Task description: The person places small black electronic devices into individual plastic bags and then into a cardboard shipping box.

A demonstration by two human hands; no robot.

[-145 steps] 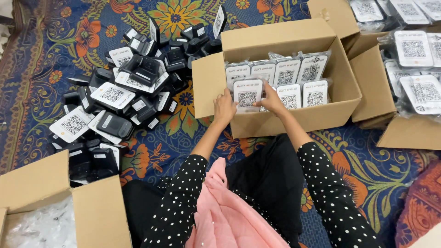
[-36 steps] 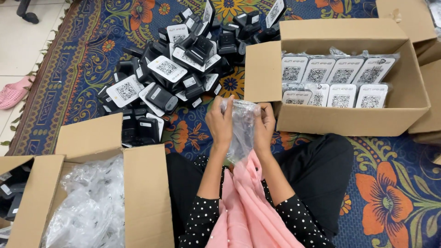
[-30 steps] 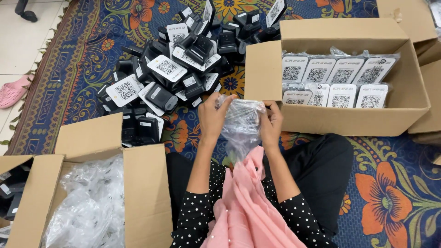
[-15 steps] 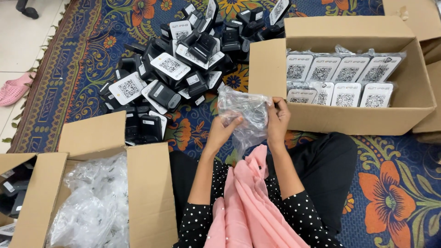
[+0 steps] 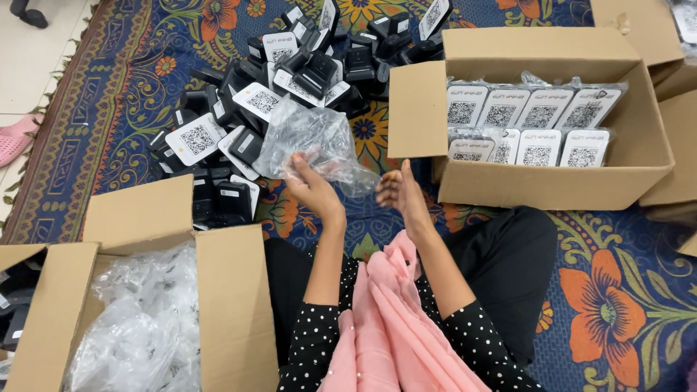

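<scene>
- Pink cloth (image 5: pixel 392 327): draped down the seated person's lap, between the two polka-dot sleeves; nearest item to the viewer.
- Open cardboard box, near left (image 5: pixel 225 305): flaps raised, filled with crumpled clear plastic bags (image 5: pixel 145 327). A second box edge sits just beside it at the far left.
- Left hand (image 5: pixel 314 187): raised over the carpet, fingers curled and pinching the lower edge of a clear plastic bag (image 5: pixel 312 141).
- Clear plastic bag: empty and crinkled, held up in front of the person, hanging over the near edge of the device pile and partly veiling the devices behind it.
- Right hand (image 5: pixel 399 192): just beside the bag's trailing corner, fingers loosely spread and slightly bent, gripping nothing; whether a fingertip touches the plastic cannot be told.
- Patterned carpet (image 5: pixel 602 312): blue ground with orange flowers, under everything.
- Heap of small black devices (image 5: pixel 247 138): loose pile beyond the left hand, many face up with white square-code labels.
- Open cardboard box, right (image 5: pixel 537 192): near the right hand, holding two upright rows of bagged devices (image 5: pixel 523 127), labels facing the person.
- Further cardboard boxes (image 5: pixel 675 123): touching the right box, at the frame's far right.
- Pink slipper (image 5: pixel 14 138): on pale floor beyond the carpet's left fringe.
</scene>
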